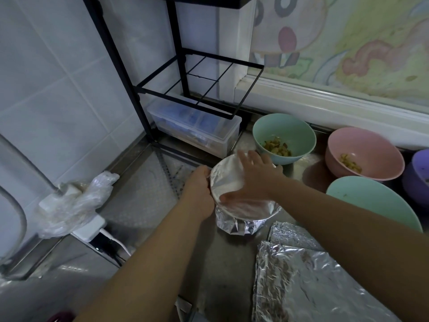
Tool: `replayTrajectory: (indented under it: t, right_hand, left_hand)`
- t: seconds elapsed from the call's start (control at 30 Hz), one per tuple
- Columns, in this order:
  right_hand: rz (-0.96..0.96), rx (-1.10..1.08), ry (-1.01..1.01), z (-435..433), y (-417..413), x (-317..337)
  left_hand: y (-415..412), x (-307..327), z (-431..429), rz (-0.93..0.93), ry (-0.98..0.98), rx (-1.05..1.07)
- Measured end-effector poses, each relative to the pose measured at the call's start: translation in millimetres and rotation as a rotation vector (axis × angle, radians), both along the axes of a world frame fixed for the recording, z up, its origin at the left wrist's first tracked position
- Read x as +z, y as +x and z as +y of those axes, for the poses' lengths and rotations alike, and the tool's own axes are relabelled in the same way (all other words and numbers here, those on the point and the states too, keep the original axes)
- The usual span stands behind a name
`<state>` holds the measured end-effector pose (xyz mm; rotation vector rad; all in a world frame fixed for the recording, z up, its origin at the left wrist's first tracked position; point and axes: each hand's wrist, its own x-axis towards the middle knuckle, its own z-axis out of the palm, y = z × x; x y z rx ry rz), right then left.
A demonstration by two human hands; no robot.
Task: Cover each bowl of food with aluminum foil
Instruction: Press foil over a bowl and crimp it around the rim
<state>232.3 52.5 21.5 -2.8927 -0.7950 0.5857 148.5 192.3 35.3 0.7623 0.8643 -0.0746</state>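
One foiled bowl (226,178) sits under the right grip (257,180), spread flat; the left grip (199,184) curls round its rim. Hard pressing could tear the foil (234,226).

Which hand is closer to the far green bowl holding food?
Right. The right hand presses the foil-covered bowl just in front of the green bowl; the left hand holds its opposite side.

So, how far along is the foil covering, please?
The foil-wrapped bowl is nearly done: the left hand grips its side, the right hand presses the top. Far green bowl, pink bowl, purple bowl and near green bowl sit uncovered; foil sheets lie nearby.
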Motion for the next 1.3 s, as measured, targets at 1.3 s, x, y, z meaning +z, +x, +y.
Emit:
replayTrajectory:
  t: [1.3]
  right_hand:
    - [0.176,-0.036,-0.182,16,-4,16]
  left_hand:
    - [-90,-64,-5,-0.22,-0.206,0.094]
